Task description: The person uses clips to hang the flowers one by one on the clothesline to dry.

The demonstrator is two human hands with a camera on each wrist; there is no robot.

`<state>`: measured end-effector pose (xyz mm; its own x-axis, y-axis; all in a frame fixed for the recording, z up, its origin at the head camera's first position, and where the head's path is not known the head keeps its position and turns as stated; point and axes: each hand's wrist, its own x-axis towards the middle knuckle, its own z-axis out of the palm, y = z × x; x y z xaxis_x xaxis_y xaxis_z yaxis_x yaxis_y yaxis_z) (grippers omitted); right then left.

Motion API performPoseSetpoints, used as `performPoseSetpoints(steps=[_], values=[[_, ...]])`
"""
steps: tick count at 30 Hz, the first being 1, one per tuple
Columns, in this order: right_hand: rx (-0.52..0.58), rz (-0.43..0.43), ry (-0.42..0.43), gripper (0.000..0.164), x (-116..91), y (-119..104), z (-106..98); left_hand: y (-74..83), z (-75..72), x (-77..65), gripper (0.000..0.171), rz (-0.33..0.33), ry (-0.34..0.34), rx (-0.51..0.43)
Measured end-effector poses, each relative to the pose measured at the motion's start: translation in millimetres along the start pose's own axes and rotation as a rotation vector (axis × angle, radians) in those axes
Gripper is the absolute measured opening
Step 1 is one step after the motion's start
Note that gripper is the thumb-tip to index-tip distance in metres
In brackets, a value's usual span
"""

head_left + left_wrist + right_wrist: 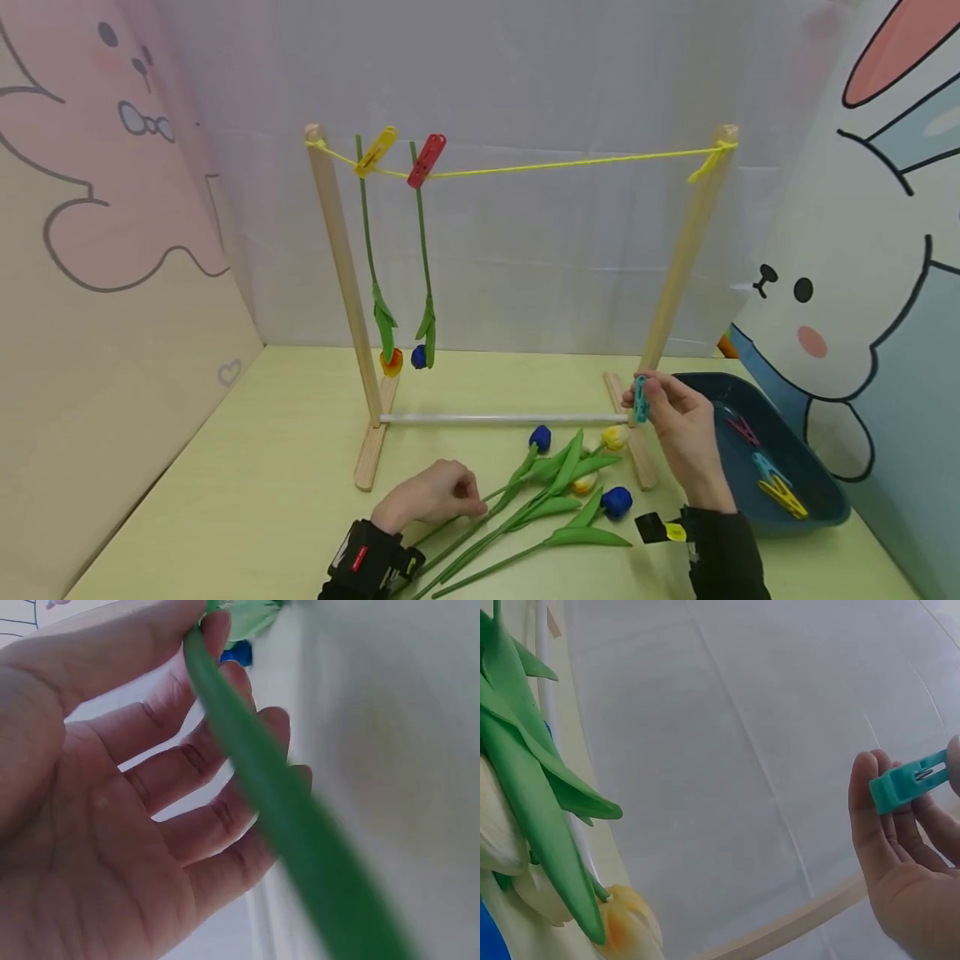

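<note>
In front of a light wooden frame (342,275) on a pale bench (225,500), a person's left hand (435,496) pinches a green tulip stem (262,772) between thumb and forefinger, the other three fingers loosely curved with small gaps between them. The left wrist view shows a blue bloom beyond those fingers, though which flower the stem belongs to cannot be told. At the frame's right post, near its foot, the right hand (682,425) holds a teal clothespin (641,400) between thumb and fingertips, its small metal spring visible in the right wrist view.

Before the frame, loose tulips (617,502) lie on the bench, leaves overlapping and stems running toward the person; their blooms are blue and pale yellow. Along the frame's base runs a white crossbar (502,418). Across the frame's top, a yellow string (555,165) joins the two posts. Near the frame's left post, two tulips hang head down from it: an orange tulip (392,362) by a yellow clothespin (377,152), and a blue tulip (418,357) by a red clothespin (427,158). To the frame's right sits a dark blue basin (806,467) holding pink, light blue and yellow clothespins
</note>
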<state>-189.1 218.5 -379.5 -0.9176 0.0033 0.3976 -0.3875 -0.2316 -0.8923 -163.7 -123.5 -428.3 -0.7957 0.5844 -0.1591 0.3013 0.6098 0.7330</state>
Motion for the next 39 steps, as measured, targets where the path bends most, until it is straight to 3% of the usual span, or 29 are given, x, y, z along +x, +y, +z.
performPoseSetpoints(steps=[7, 14, 31, 39], values=[[-0.013, -0.067, 0.027, 0.022, -2, -3, -2, 11.2, -6.6, -7.0, 0.02, 0.018, 0.143, 0.097], [-0.058, -0.035, 0.019, 0.024, -3, -9, -7, 16.1, -11.6, -14.9, 0.018, 0.031, 0.267, 0.168], [-0.065, -0.073, 0.025, 0.027, -4, -10, -12, 21.6, -11.5, -13.8, 0.02, 0.047, 0.4, 0.234], [-0.035, -0.094, 0.006, 0.025, -4, -12, -15, 27.1, -9.1, -13.7, 0.016, 0.08, 0.542, 0.357]])
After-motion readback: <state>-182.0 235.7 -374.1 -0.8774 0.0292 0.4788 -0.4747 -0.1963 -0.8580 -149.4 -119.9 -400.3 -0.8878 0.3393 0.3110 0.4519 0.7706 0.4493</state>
